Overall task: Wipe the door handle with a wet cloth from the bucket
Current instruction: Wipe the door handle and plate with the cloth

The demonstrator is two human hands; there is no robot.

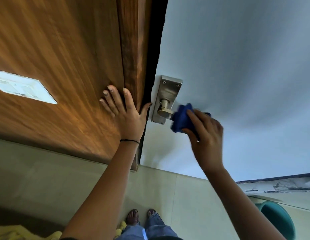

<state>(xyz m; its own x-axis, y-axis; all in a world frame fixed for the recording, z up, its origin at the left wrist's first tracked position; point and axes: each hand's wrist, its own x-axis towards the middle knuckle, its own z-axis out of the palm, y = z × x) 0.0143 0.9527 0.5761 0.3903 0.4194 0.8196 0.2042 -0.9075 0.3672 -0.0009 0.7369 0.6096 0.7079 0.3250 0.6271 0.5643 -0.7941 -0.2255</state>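
Note:
A metal lever door handle (165,111) sits on a steel backplate (168,90) on the pale grey door (237,66). My right hand (206,135) is closed around a blue cloth (182,118), which wraps the outer end of the lever. My left hand (123,108) lies flat with fingers spread on the brown wooden frame (130,49), its thumb reaching toward the door's edge by the backplate. A teal bucket (279,220) stands on the floor at the lower right, partly behind my right forearm.
A white switch plate (21,87) is set in the wooden panel on the left. Pale floor tiles (168,187) lie below, with my feet and jeans at the bottom centre. Yellow fabric (15,232) lies at the bottom left.

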